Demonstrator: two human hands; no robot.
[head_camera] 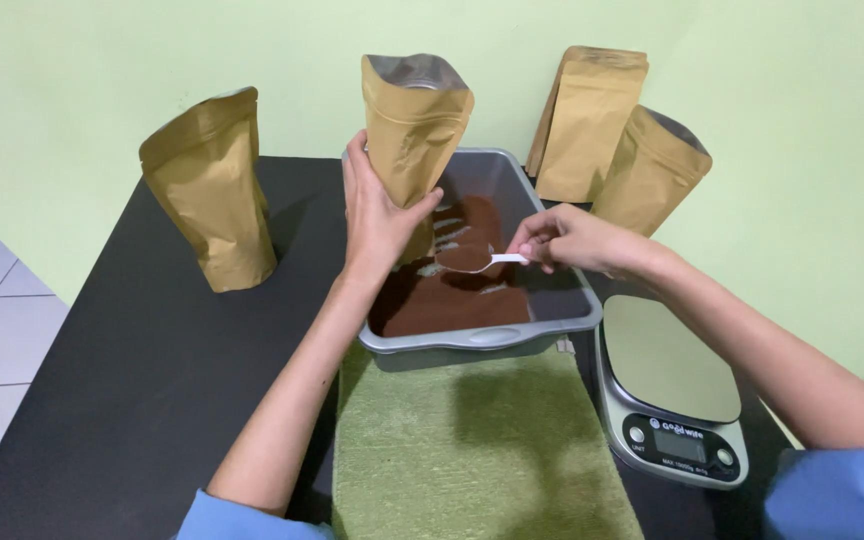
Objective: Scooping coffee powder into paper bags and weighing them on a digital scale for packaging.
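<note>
We pinch the white handle of a small scoop [474, 259] in our right hand [564, 240], its bowl heaped with brown powder. Just left of it, our left hand [377, 215] wraps around an open kraft pouch [414, 125], held upright. Below both sits the grey tub [492, 336] of powder; a kitchen scale [672, 385] lies right, three more pouches [210, 190] beyond

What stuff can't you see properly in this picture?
- Head view: inside of the held pouch; its own wall hides it.
- Pouch base: hidden by the left hand.
- Scale display: too small to read.
- Back pouch: partly hidden by the front pouch.
- Spoon handle: inside the right hand.
</note>
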